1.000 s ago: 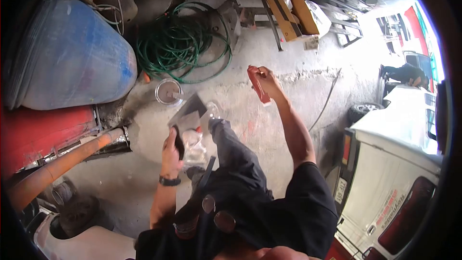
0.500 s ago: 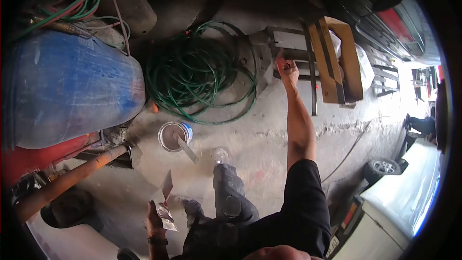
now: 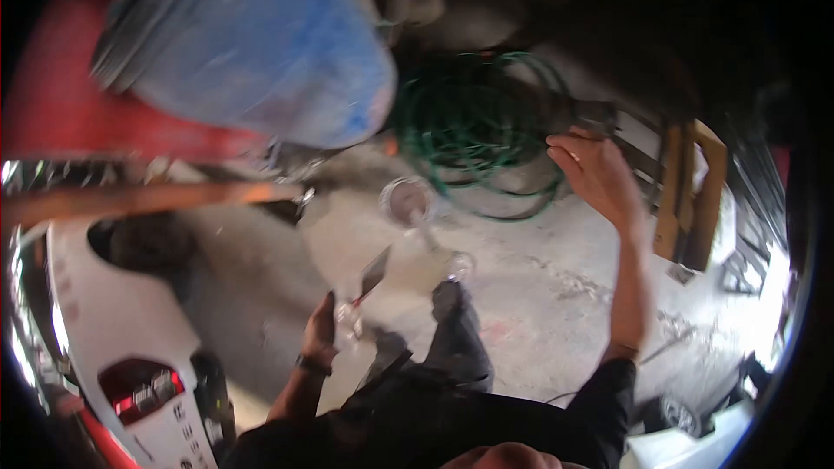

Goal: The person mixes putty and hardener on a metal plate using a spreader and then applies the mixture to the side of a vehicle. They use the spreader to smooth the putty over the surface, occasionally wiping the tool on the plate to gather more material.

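My left hand (image 3: 321,330) is closed around a putty knife with a pointed-looking metal blade (image 3: 375,274). A second shiny, smeared plate (image 3: 349,320) sits in the same grip; its exact kind is blurred. My right hand (image 3: 598,175) reaches out over the floor beside the hose coil, fingers stretched and slightly bent, with nothing visible in them. Below and between the hands stands an open can of greyish paste (image 3: 407,201). A stick or spatula (image 3: 424,224) leans out of it.
A coiled green hose (image 3: 478,135) lies beyond the can. A blue barrel (image 3: 261,43) and an orange-brown pole (image 3: 156,200) are at left. Cardboard (image 3: 691,195) stands on the right by a metal rack. A white vehicle (image 3: 130,321) is at lower left; another car's wheel (image 3: 678,414) shows lower right.
The view has swung left, so the scene shifts right. My right hand has drawn back from the rack, and the small red object in it no longer shows. My left hand keeps its hold.
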`<action>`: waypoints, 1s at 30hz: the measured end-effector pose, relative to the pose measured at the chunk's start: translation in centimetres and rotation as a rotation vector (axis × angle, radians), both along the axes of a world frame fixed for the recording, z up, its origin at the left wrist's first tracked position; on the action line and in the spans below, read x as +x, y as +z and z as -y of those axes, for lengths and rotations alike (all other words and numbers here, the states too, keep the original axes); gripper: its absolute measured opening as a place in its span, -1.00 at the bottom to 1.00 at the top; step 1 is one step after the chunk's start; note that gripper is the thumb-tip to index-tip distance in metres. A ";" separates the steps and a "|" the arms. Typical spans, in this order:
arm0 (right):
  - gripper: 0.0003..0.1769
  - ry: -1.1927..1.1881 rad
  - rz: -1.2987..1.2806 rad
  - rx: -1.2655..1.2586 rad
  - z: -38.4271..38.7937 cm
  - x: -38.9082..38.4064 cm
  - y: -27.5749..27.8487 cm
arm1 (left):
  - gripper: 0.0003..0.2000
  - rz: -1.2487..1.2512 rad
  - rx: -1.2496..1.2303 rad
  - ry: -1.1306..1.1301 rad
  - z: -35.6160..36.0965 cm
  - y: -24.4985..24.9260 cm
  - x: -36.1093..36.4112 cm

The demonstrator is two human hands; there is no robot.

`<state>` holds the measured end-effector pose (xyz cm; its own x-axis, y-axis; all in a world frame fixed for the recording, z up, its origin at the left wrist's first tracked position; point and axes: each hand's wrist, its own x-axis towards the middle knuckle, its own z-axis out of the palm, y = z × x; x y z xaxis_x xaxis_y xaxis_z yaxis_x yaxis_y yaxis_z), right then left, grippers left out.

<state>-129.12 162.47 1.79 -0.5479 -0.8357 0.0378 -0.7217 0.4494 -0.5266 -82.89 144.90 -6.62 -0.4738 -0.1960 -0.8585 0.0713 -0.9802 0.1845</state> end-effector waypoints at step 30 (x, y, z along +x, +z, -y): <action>0.04 0.637 1.817 -0.043 19.8 60.2 8.2 | -0.47 -0.374 -0.753 0.501 -0.3 19.0 37.5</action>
<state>-68.90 142.70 9.98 0.3922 -0.9123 -0.1179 0.5946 0.3492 -0.7242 -45.39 145.17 12.40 -0.4022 -0.8841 -0.2378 0.6287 -0.4555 0.6302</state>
